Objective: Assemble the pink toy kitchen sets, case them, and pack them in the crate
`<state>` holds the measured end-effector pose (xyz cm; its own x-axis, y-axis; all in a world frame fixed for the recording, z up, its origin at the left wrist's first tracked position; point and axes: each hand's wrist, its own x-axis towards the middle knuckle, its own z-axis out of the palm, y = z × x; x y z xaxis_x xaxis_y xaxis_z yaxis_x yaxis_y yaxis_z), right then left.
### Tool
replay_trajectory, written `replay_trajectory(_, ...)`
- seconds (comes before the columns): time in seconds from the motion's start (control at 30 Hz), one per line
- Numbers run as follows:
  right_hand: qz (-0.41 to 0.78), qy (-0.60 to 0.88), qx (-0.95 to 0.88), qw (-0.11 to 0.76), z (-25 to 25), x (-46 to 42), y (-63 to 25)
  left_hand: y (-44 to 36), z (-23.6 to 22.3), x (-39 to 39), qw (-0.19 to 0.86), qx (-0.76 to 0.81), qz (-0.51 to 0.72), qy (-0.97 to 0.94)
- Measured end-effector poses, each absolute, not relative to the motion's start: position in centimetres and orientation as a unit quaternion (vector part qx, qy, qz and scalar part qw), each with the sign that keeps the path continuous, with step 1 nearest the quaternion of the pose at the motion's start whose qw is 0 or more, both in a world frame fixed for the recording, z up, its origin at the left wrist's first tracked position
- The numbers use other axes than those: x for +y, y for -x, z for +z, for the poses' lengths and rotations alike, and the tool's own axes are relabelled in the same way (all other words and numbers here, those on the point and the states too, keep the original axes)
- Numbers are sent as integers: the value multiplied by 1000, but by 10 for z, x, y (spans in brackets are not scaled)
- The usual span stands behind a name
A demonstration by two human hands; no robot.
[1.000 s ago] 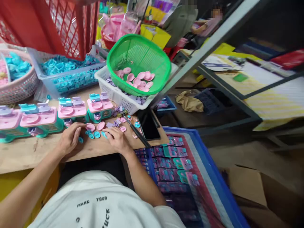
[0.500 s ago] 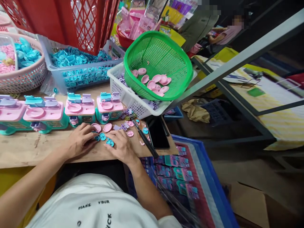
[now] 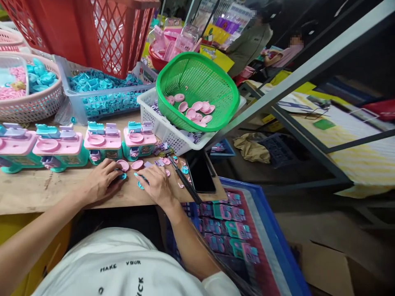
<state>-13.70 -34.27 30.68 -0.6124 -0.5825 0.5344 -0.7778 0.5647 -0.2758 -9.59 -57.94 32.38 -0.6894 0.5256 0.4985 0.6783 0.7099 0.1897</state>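
Note:
Low over the wooden table (image 3: 70,193), my left hand (image 3: 103,181) has its fingers bent together, the tips at a small blue disc (image 3: 122,176). To its right, my right hand (image 3: 156,184) pinches another small blue piece (image 3: 136,174), mostly hidden by the fingers. A second blue disc (image 3: 140,186) shows under that hand's thumb. Just beyond the fingertips lie two pink oval pans, the left one (image 3: 123,165) by my left hand and the other (image 3: 137,165) in front of my right. Several pink-and-teal toy kitchen units, the nearest (image 3: 139,142), stand in a row behind.
A green basket (image 3: 197,61) with pink pieces sits on a white crate (image 3: 166,137). Right of my right hand lie a black-handled tool (image 3: 188,185) and a phone (image 3: 202,174). A red crate (image 3: 68,37) overhangs the blue parts bin (image 3: 101,100). Two people are further back.
The loose blue disc between my hands has left the table; my right hand now pinches a blue piece there. My left hand stays at its disc. The whole view has shifted slightly.

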Motion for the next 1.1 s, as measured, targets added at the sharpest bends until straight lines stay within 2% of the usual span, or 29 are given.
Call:
replay_trajectory(0.2,326,-373,-845,201,308,-331,131,87,327,-592,222,-902,-180,323)
replay_trajectory(0.43,358,-389,-825,199,310,-336,113,60,327,-620,235,-924,-201,225)
replay_trajectory(0.77,239,-450,-848,148,299,-351,92,58,318,-621,207,-931,-187,235)
replay_trajectory(1.0,335,-335,-844,251,298,-321,97,60,320,-620,222,-930,-176,232)
replay_trajectory(1.1,357,-285,-849,267,295,-312,96,59,322,-618,232,-932,-160,228)
